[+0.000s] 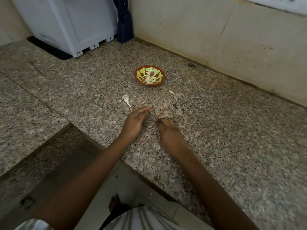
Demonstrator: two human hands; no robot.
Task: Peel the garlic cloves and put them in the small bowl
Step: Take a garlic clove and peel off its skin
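**Hands low on counter, bowl beyond them**

The small bowl point(138, 77) holds peeled cloves point(150, 80) and stands well beyond both hands. The left hand point(136, 121) bunches fingertips to thumb. The right hand point(169, 131) curls its fingers downward. What either holds cannot be told. A loose clove point(171, 92) lies between bowl and hands.

We list: small bowl point(140, 74), red with yellow-green leaf pattern; garlic cloves point(150, 80), pale cream; desk point(216, 130), speckled grey-pink granite; far-left appliance point(69, 22), white.

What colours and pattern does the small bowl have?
The small bowl is red-brown with yellow-green leaf-like patches inside, seen in the head view.
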